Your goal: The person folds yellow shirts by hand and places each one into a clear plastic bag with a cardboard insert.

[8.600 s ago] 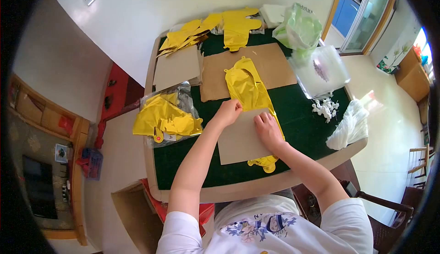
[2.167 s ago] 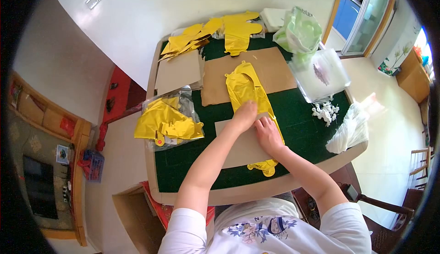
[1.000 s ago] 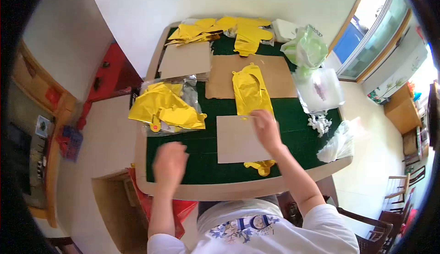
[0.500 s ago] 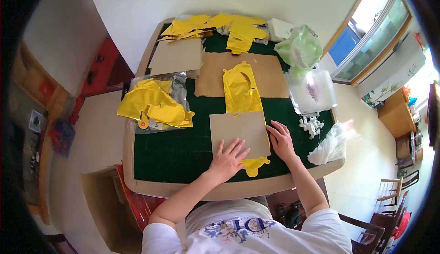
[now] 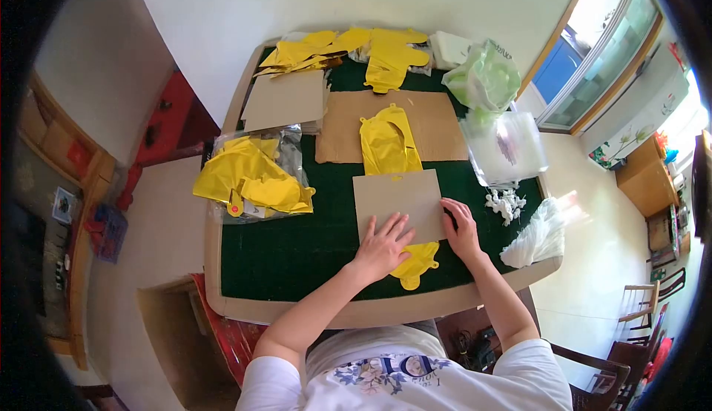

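A grey-beige cardboard sheet (image 5: 398, 202) lies across the middle of a flat yellow foil balloon (image 5: 387, 144). The balloon's upper part shows beyond the sheet, and its lower end with small tabs sticks out on the near side. My left hand (image 5: 383, 248) rests flat on the sheet's lower left part with its fingers spread. At the sheet's right edge is my right hand (image 5: 463, 231), fingers bent and close together against the edge; whether they pinch anything is hidden.
A stack of cardboard sheets (image 5: 284, 101) and a plastic bag of yellow foil balloons (image 5: 256, 177) stand left. More yellow foil (image 5: 389, 59) lies at the back. Clear plastic sleeves (image 5: 508, 148), white string (image 5: 506, 205) and a green-white bag (image 5: 486, 77) are right. Brown cardboard (image 5: 445, 126) lies behind.
The cardboard sheet has moved up and to the right over the balloon. My left hand has travelled with it, and my right hand has come against its right edge.
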Available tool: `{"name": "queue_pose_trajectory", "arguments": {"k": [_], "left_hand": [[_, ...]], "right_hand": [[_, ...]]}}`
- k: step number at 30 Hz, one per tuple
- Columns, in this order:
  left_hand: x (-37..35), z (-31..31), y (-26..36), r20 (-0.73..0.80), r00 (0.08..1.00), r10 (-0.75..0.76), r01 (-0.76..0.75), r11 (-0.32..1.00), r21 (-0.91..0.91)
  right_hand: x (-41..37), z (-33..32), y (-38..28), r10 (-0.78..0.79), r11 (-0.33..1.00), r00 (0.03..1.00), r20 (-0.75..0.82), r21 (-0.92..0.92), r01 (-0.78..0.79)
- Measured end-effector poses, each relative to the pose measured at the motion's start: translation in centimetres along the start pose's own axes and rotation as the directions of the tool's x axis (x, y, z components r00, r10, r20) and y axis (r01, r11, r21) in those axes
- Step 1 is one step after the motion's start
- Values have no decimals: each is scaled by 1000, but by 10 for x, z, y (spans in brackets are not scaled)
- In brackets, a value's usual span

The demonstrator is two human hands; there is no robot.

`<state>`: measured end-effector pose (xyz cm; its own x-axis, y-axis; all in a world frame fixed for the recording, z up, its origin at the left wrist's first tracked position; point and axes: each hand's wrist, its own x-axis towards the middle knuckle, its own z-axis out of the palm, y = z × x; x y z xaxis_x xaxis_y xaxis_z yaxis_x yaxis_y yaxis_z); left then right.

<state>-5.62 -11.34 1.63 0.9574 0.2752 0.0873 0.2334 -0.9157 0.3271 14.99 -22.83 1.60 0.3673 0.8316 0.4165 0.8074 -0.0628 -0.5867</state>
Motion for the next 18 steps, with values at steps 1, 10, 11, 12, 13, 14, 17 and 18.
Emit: {"name": "queue_pose_trajectory", "arguments": {"k": [1, 10, 11, 12, 13, 14, 17, 18], "left_hand": [[2, -1, -1, 0, 1000, -1, 1, 1000, 4], [24, 4, -20, -168, 984, -53, 34, 993, -115], [28, 4, -26, -213, 975, -56, 43, 997, -67], [31, 2, -30, -258, 964, -58, 55, 998, -20], [32, 5, -35, -258, 964, -72, 71, 997, -15], [33, 11, -41, -256, 963, -86, 87, 996, -10], [31, 16, -43, -259, 960, -109, 110, 994, -11], [30, 14, -43, -259, 960, -109, 109, 994, -14]], "right_hand": [[1, 1, 1, 3, 1000, 1000, 0, -2, -3], [15, 11, 6, -70, 975, 990, 125, -202, 95], [14, 11, 5, -62, 976, 990, 127, -199, 86], [14, 11, 3, -52, 978, 991, 125, -197, 76], [15, 10, 3, -53, 977, 991, 123, -200, 77], [16, 10, 2, -54, 976, 991, 121, -203, 78], [16, 11, 3, -57, 974, 991, 122, -212, 82], [16, 12, 4, -56, 973, 991, 120, -216, 81]]}}
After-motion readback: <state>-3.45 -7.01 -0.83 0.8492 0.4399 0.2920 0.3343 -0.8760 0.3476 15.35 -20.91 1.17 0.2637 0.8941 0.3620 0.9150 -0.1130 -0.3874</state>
